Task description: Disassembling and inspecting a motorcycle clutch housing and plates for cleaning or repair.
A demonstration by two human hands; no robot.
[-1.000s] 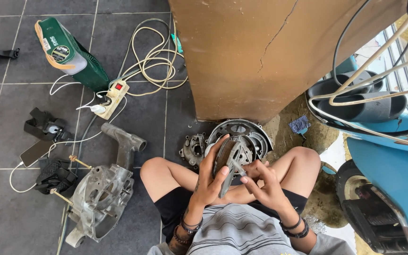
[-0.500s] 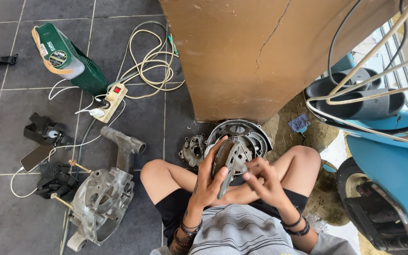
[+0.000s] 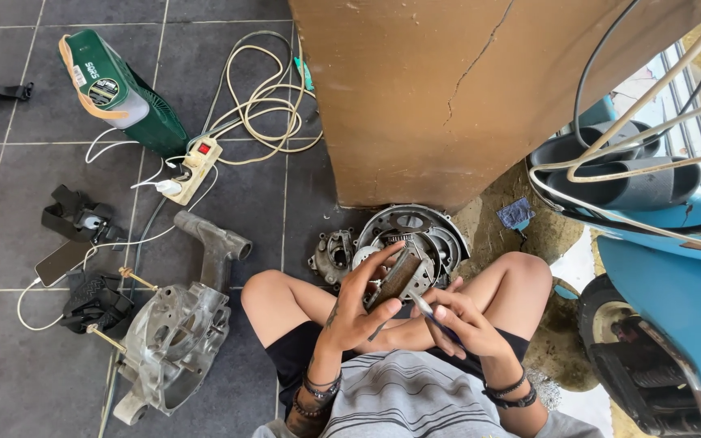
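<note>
The left hand [image 3: 360,302] grips a small rusty metal part [image 3: 399,276], fingers wrapped round it, held up over the lap between the knees. The part's long axis runs on a slant — low near the palm, high toward the round metal plate [image 3: 415,235] on the floor just beyond it. The right hand [image 3: 462,323] sits just to the right and slightly nearer the body, closed on a thin tool [image 3: 425,308] whose tip points up-left at the part's lower end. So the left hand is on the part; the right meets it only through the tool. An engine casing [image 3: 174,339] lies well apart on the left.
</note>
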